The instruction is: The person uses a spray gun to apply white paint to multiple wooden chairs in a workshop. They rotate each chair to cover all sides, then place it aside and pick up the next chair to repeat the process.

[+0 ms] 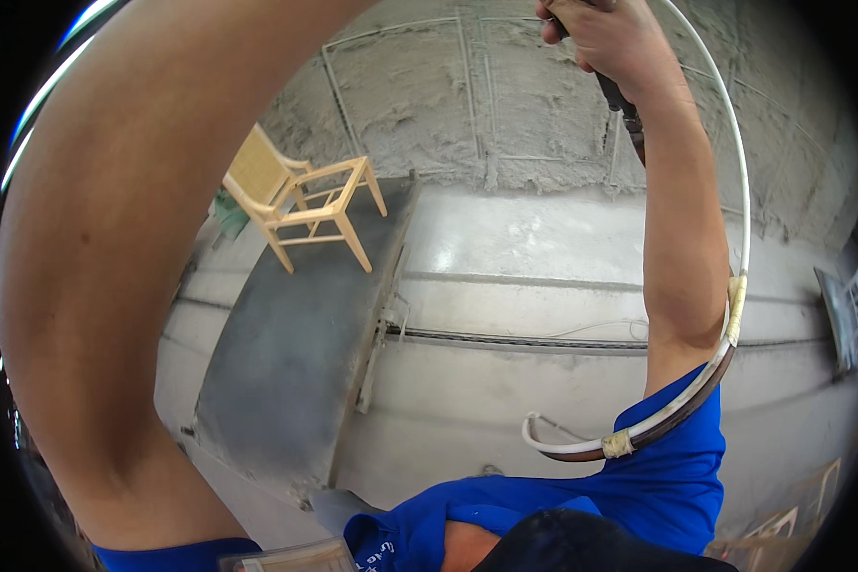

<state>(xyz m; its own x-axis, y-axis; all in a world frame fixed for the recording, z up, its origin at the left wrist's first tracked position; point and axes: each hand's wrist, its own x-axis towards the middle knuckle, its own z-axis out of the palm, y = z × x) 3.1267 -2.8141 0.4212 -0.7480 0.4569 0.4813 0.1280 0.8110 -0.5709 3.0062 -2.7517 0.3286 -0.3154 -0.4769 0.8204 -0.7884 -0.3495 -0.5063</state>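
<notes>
At the upper edge, my right hand (610, 38) is closed around the dark handle of a spray gun (612, 92), whose head is out of view. A dark fitting hangs below the grip, beside my forearm. A white hose (734, 124) arcs down outside my right arm and runs on, taped to a brown hose (691, 405). My left arm (105, 248) reaches up across the left side, and its hand lies beyond the top edge. Between my arms, a pale wooden chair (338, 205) with a woven back and an open seat frame stands on a dark grey platform (286, 353).
Crusted grey residue coats the wall (543, 95) behind the chair. A dark slotted track (543, 338) crosses the pale floor right of the platform. At the far right stands a grey panel (841, 319); wooden frames (777, 524) sit at lower right.
</notes>
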